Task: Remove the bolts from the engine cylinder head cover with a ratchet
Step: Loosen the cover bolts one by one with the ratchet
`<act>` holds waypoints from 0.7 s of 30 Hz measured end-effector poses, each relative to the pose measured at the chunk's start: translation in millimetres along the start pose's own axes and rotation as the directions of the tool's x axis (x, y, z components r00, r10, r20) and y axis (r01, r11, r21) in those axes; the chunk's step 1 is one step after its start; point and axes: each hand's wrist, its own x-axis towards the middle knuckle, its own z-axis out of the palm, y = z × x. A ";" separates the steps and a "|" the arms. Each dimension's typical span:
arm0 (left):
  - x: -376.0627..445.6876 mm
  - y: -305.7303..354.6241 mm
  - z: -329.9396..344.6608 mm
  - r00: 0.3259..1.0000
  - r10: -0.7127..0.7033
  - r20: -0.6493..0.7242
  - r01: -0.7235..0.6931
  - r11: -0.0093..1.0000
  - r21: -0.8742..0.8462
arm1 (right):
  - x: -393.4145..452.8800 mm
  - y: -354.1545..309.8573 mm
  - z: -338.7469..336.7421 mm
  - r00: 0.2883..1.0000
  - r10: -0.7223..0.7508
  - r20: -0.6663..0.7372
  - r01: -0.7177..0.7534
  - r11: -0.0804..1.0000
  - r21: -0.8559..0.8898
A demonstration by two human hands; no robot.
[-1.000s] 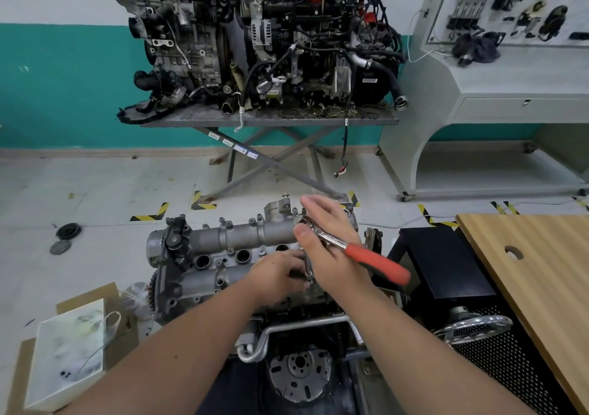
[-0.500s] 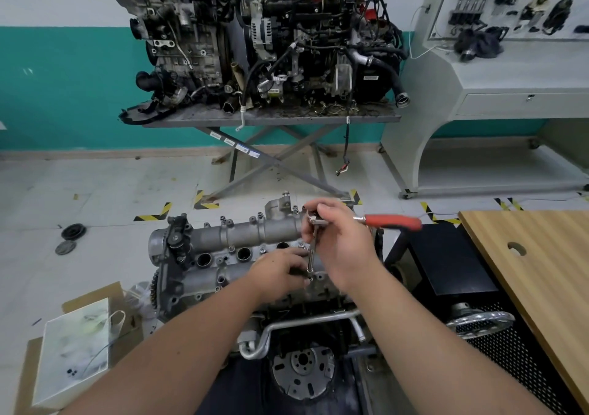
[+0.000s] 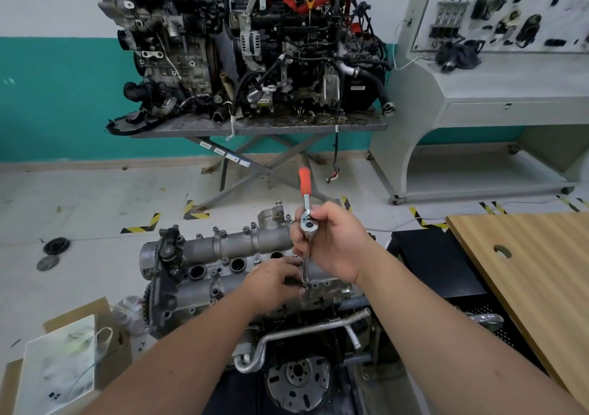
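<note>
Ratchet handle has swung from pointing right to straight away; right hand grips its head, left hand pinches the extension at the cover's near-right edge. Bolt is loosening.

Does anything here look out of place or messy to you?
Mostly the floor: two round black parts lie loose at the left, far from the cylinder head cover. The ratchet itself looks squarely seated.
</note>
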 end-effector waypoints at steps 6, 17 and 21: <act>1.7 -2.2 0.3 1.000 0.005 0.016 -0.005 1.000 0.009 | 3.1 -1.8 2.7 0.993 -0.043 -0.110 0.044 0.999 0.004; -0.2 0.5 0.0 1.000 0.013 0.028 -0.011 0.998 -0.060 | 5.3 23.5 28.0 0.822 -0.356 -0.444 0.338 0.933 -0.122; 0.8 -1.3 1.2 1.000 0.005 0.024 -0.004 0.999 -0.053 | -1.9 15.7 24.1 0.892 -0.285 -0.351 0.267 0.959 -0.100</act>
